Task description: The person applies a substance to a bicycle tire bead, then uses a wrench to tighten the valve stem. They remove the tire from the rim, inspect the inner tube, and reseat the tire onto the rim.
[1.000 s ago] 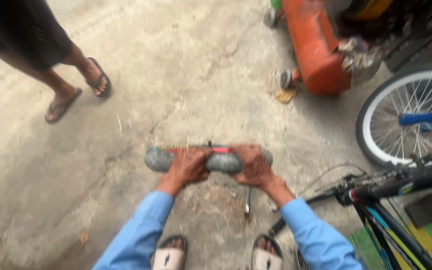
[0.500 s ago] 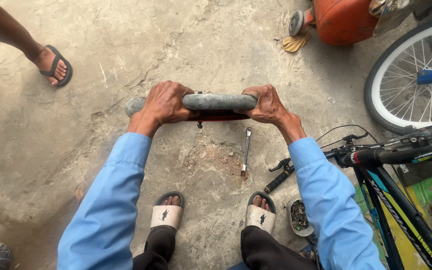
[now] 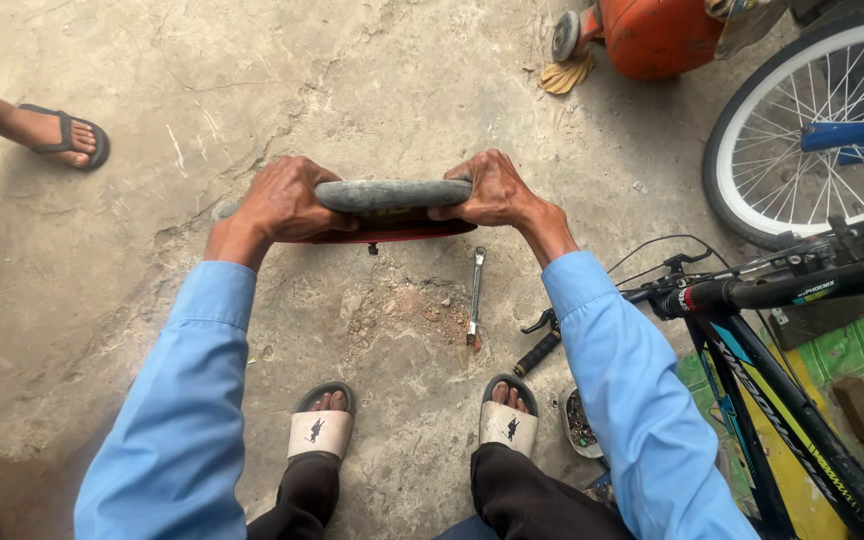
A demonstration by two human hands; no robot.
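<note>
The person stands over a cracked concrete floor point(image 3: 152, 60), both arms in light blue sleeves stretched forward. The left hand point(image 3: 282, 200) and right hand point(image 3: 487, 190) each have their fingers wrapped tight over the ends of a small grey tyre point(image 3: 392, 195) on a red rim point(image 3: 392, 233), held edge-on in the air between them, above the ground in front of the feet.

Directly below it on the floor lies a slim metal wrench point(image 3: 475, 295), pointing away from the person, with a patch of reddish grit beside it. The person's feet sit in pale slide sandals point(image 3: 317, 430), and a small round tin point(image 3: 580, 425) rests just beside the right foot.

To the right, a dark bicycle frame with its handlebar point(image 3: 742, 290) crowds in close to the right sleeve, and a white-rimmed bicycle wheel point(image 3: 802, 130) stands behind it. An orange tank point(image 3: 667, 35) sits at the top. Far left, another person's foot in a flip-flop point(image 3: 62, 135) stands well apart.
</note>
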